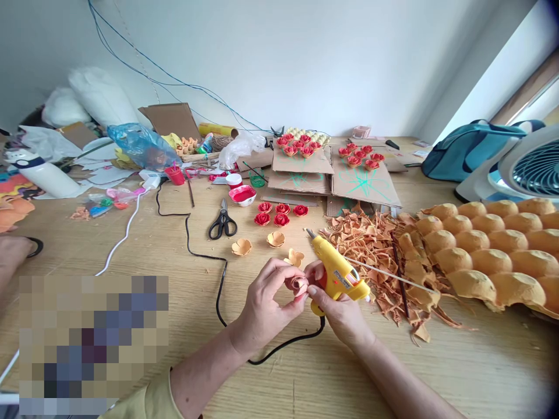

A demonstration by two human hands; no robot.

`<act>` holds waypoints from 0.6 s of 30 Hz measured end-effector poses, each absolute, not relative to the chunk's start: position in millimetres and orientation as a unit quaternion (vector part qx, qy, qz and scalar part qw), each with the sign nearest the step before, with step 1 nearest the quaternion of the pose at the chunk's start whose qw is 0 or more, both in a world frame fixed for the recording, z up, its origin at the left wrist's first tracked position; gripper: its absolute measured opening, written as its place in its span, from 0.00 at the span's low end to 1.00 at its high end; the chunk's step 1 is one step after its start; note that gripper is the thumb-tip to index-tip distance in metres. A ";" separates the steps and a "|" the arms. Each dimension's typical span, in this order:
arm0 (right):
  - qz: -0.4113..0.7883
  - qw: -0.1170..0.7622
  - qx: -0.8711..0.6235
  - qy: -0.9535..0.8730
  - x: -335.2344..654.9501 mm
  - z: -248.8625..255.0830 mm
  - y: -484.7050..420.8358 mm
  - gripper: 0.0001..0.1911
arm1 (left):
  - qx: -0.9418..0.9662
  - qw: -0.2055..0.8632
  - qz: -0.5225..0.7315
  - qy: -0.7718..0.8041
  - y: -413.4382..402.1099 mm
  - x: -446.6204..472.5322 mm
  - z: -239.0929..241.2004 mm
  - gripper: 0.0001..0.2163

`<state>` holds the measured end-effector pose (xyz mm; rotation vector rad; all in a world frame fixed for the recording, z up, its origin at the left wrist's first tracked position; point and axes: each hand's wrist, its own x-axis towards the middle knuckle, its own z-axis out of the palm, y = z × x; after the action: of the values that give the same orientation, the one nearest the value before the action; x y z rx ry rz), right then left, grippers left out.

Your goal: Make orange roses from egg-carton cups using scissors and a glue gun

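My left hand (264, 299) pinches a small rolled paper-pulp rose (299, 285) between thumb and fingers. In my right hand (345, 320) is a yellow hot glue gun (334, 265), its nozzle pointing up and left, away from the rose. The right thumb and fingertip also reach the rose's edge. Just beyond my hands sits an unpainted petal cup (295, 257), with a second cup (275, 239) and a third cup (241, 247) to its left. Behind them stand several red-painted roses (282, 219). The glue gun's black cord (279, 352) runs under my forearms.
Black scissors (223, 221) lie left of the roses, near a dish of red paint (243, 195). Cardboard sheets (364, 186) carry more red roses. Carton scraps (371, 244) and egg trays (493, 244) fill the right side. At far left, another person's hand (15, 256) holds a black-handled tool.
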<state>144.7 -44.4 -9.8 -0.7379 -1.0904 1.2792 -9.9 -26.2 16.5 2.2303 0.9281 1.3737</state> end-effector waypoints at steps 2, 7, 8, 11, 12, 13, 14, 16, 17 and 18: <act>0.554 0.607 -0.317 -0.474 144.9 -10.3 -44.2 0.11 | 0.788 0.184 0.486 0.330 -26.6 -10.0 16.2 0.11; 0.557 0.602 -0.327 -0.470 145.1 -8.2 -46.1 0.13 | 0.793 0.179 0.487 0.318 -28.7 -11.0 17.8 0.13; 0.557 0.601 -0.329 -0.469 145.3 -7.2 -47.0 0.13 | 0.795 0.173 0.489 0.314 -29.4 -11.2 18.8 0.13; 0.562 0.595 -0.326 -0.474 146.7 -3.5 -50.7 0.13 | 0.800 0.152 0.496 0.304 -32.2 -11.6 22.7 0.13; 0.561 0.592 -0.324 -0.479 147.3 -2.3 -52.0 0.12 | 0.800 0.148 0.497 0.301 -33.4 -11.7 24.2 0.13; 0.559 0.589 -0.324 -0.485 147.9 -1.0 -53.4 0.12 | 0.801 0.147 0.499 0.298 -34.5 -11.9 25.6 0.13; 0.556 0.586 -0.324 -0.492 148.5 0.2 -54.7 0.11 | 0.801 0.149 0.500 0.293 -35.7 -12.0 26.9 0.13; 0.549 0.584 -0.324 -0.503 149.4 2.6 -56.9 0.09 | 0.802 0.155 0.503 0.284 -38.1 -12.6 29.1 0.13; 0.547 0.584 -0.324 -0.504 149.7 3.7 -57.7 0.10 | 0.802 0.156 0.504 0.280 -39.2 -12.9 29.9 0.13; 0.548 0.586 -0.322 -0.503 149.9 4.7 -58.4 0.10 | 0.802 0.157 0.505 0.277 -40.2 -13.3 30.5 0.13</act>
<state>149.9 -58.4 4.7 -0.7500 -1.1735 1.2774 -13.3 -40.2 30.5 2.2950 0.7921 1.4461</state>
